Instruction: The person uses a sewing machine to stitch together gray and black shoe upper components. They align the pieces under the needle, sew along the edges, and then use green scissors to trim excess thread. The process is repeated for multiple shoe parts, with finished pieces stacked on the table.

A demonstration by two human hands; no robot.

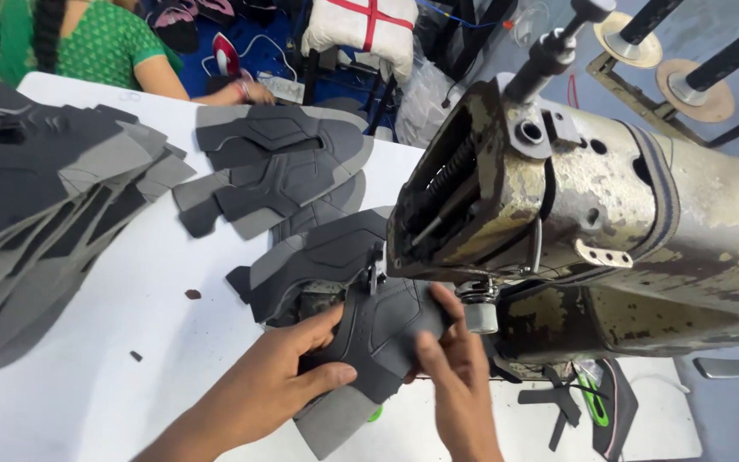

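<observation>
Covering white table: grey shoe pieces, sewing machine.

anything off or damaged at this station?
Sewing machine paint is badly chipped and flaking over its head. Small dark scraps lie loose on the white table. The shoe upper piece in both hands looks intact.

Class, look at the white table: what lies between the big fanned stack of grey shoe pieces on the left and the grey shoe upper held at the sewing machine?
In the head view, bare white table with two small dark scraps.
</observation>
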